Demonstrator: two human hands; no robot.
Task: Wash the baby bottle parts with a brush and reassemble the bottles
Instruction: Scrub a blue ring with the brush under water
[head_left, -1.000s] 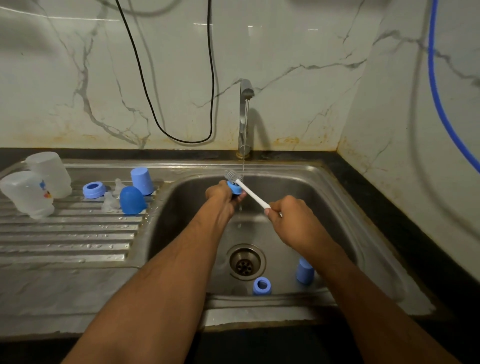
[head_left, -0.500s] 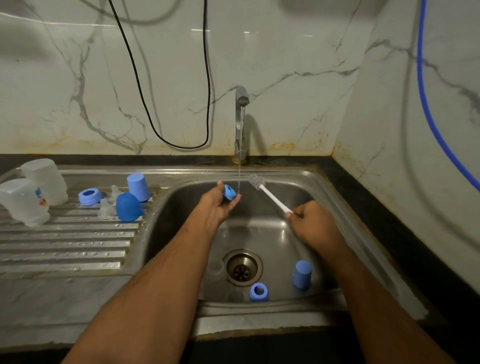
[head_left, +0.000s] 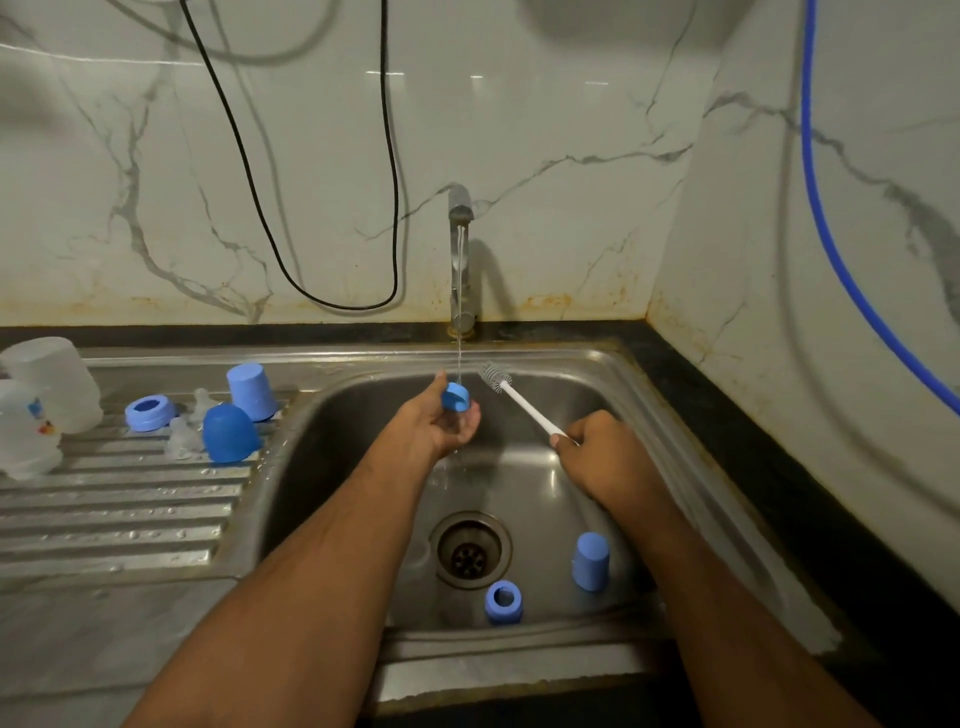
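Nearest, two bare forearms reach from the bottom edge toward a steel sink (head_left: 649, 395), the left from about 7 o'clock, the right from about 5 o'clock. On the basin floor, close to the front wall, a blue ring collar (head_left: 503, 601) sits at 6 o'clock of the drain (head_left: 470, 551), its opening facing up. A blue cap (head_left: 590, 561) stands upright at 3 o'clock of the drain, just beside the right forearm.

Farther in, the left hand (head_left: 436, 423) is palm-up over the basin, fingers curled around a small blue ring (head_left: 455, 397) that it holds under a thin stream of water (head_left: 459, 312). At 3 o'clock of that hand, well apart from it, the right hand (head_left: 602, 452) is clenched around the lower end of a white bottle brush (head_left: 524, 408). The brush slants up toward 11 o'clock, and its grey bristle head ends just beside the stream (whether it touches the water cannot be told).

At 9 o'clock, on the ribbed drainboard (head_left: 119, 519), lie a blue dome cap (head_left: 229, 434), a second blue cap (head_left: 252, 391), another blue ring collar (head_left: 150, 412) and two clear teats (head_left: 184, 441). Beyond them, at the left edge, two clear bottle bodies (head_left: 52, 384) stand upside down.

Farthest, at 12 o'clock, the tap (head_left: 460, 260) rises against a marble wall, with a black cable (head_left: 291, 260) looping at its left and a blue hose (head_left: 831, 234) at far right.
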